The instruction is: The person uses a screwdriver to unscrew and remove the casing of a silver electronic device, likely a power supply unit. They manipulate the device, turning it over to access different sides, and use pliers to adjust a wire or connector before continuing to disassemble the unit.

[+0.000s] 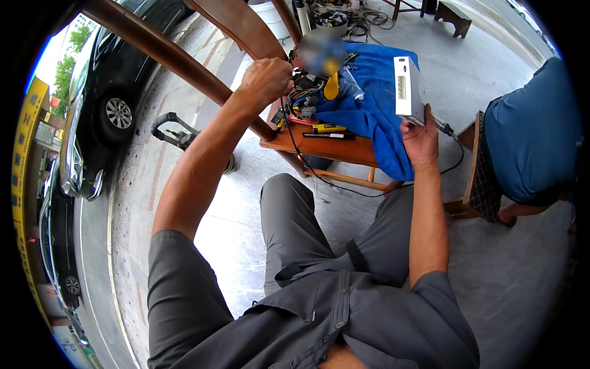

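"Car (132, 58), dark, at ten o'clock: is that the largest thing?"

"Yes. Next comes a person (528, 126) in a blue shirt, seated between two and three o'clock."

"And the furniture?"

"A wooden chair (353, 147) reaches from eleven o'clock round to one. A blue cloth (375, 120) lies over its seat at one o'clock and hangs past the edge."

"What about the hands?"

"The right hand (421, 140), at two o'clock, has its grip clamped on a white box-shaped device (404, 89), held up between one and two. The left hand (265, 81) is raised just before twelve, fingers curled; its fingertips are hidden, so I can't tell whether that grip holds anything."

"Anything smaller?"

"A black cable (372, 196) sags below the seat and rises to a plug (449, 130) just beside the right hand. A yellow-and-black tool (329, 128) lies at one o'clock, near the seat's edge."
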Tool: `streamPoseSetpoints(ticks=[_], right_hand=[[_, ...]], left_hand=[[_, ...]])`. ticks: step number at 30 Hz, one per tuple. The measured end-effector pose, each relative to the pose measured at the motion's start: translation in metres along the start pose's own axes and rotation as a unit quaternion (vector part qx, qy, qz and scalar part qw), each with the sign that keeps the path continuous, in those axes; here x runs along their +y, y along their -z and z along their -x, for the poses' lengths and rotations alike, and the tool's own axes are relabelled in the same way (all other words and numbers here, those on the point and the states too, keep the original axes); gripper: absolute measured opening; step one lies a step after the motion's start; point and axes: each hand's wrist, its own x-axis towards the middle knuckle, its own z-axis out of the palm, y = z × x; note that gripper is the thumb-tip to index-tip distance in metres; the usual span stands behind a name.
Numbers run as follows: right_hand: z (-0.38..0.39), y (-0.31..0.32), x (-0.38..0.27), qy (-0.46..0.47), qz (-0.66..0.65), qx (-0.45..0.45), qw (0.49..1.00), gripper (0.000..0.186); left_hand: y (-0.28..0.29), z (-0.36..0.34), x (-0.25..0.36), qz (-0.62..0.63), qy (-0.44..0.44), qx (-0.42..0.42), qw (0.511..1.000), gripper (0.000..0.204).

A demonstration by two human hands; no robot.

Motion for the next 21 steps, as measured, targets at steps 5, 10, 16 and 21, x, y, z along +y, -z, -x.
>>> streamPoseSetpoints(ticks=[5,10,16,21], right_hand=[[0.0,0.002,-0.001,0.01,0.0,0.011,1.0,0.03],[-0.001,0.005,-0.001,0.005,-0.002,0.008,1.0,0.03],[0.001,-0.001,-0.002,0.016,0.016,0.02,1.0,0.029],[0.0,-0.003,0.004,0.012,0.014,0.014,1.0,0.03]], left_hand=[[0.001,-0.01,0.0,-0.052,-0.025,-0.054,0.997,0.024],[-0.007,-0.005,0.003,-0.03,-0.041,-0.036,0.998,0.026],[-0.008,-0.006,0.015,0.202,0.14,-0.083,0.966,0.043],[-0.033,-0.006,-0.012,0.366,0.211,-0.078,0.903,0.062]])
